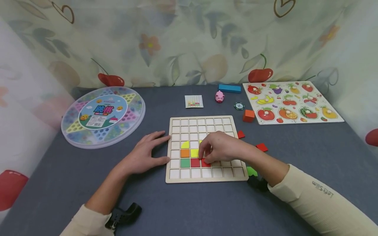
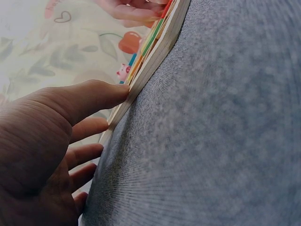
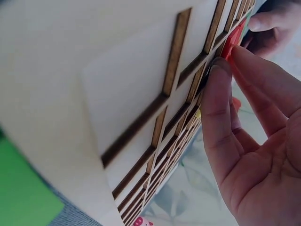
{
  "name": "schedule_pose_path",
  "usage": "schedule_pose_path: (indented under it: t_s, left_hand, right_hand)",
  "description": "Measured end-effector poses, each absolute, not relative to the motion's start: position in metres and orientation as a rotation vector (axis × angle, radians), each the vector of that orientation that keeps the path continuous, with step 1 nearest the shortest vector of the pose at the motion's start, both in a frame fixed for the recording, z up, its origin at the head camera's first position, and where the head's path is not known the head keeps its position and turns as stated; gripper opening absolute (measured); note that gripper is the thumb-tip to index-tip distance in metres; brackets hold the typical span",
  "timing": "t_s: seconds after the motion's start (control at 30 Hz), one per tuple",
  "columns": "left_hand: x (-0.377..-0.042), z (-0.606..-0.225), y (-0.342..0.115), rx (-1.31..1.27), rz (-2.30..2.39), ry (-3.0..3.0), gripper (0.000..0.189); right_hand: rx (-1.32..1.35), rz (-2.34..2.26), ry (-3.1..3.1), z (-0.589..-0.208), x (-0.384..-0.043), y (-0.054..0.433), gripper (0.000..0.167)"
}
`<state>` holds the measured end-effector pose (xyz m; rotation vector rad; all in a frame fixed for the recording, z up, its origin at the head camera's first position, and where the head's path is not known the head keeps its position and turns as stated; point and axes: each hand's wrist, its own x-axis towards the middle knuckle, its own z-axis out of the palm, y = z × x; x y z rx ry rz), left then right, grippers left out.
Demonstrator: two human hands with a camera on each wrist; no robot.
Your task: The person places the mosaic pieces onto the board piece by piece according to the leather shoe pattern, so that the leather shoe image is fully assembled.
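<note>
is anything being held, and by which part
The right hand touches a red tile on the board; whether it grips an edge cannot be told. The left hand only touches the board's left edge.

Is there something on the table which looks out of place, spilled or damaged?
Nothing looks spilled or damaged. Slightly odd: two red tiles and a green piece lie loose right of the board, while the orange tile sits in its grid.

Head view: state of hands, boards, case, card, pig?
Left hand: fingers spread, touching the grid board.
Right hand: fingers curled at a red tile.
Grid board: flat, partly filled.
Round game case: flat, looks closed.
Picture card: flat, printed side up.
Fruit board: flat, pictures up.
Pig figure: upright.
</note>
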<state>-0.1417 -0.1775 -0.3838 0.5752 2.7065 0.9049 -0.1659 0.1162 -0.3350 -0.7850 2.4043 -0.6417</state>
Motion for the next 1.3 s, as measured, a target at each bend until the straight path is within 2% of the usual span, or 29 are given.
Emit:
schedule_pose_path:
  t_s: [0.3, 0.77, 1.03, 1.3]
  left_hand:
    - [-0.142, -0.384, -0.179, 0.572, 0.914, 2.699, 0.076]
    - [-0.142, -0.384, -0.177, 0.566, 0.912, 2.698, 0.075]
    - [-0.143, -0.383, -0.174, 0.563, 0.909, 2.706, 0.075]
    - [-0.141, -0.383, -0.178, 0.561, 0.908, 2.707, 0.075]
  right_hand:
    - [-0.783, -0.725, 2.377, -0.325, -0.167, 0.131, 0.012]
    - [-0.714, -0.828, 2.325, -0.313, -0.158, 0.194, 0.02]
    - [-0.688, -0.814, 2.335, -0.315, -0.147, 0.229, 0.022]
    - [-0.675, -0.688, 2.416, -0.327, -0.137, 0.237, 0.017]
